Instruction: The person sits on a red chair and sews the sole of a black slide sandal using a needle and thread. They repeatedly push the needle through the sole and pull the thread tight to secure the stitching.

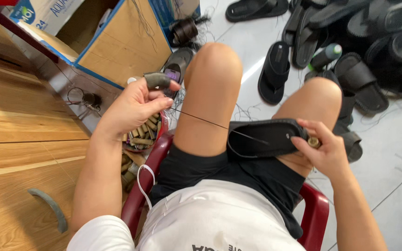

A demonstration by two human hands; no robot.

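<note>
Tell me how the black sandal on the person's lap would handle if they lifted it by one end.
The black sandal looks thin and flat, so probably light. It lies pinned under the right hand, so how far it bends is unclear. Thread runs taut to the left hand, so it would likely tug.

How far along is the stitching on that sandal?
Hard to say how much is sewn. In hand: the left hand pulls a dark thread taut from the black sandal that the right hand steadies on the lap. Many black sandals lie on the floor.
</note>
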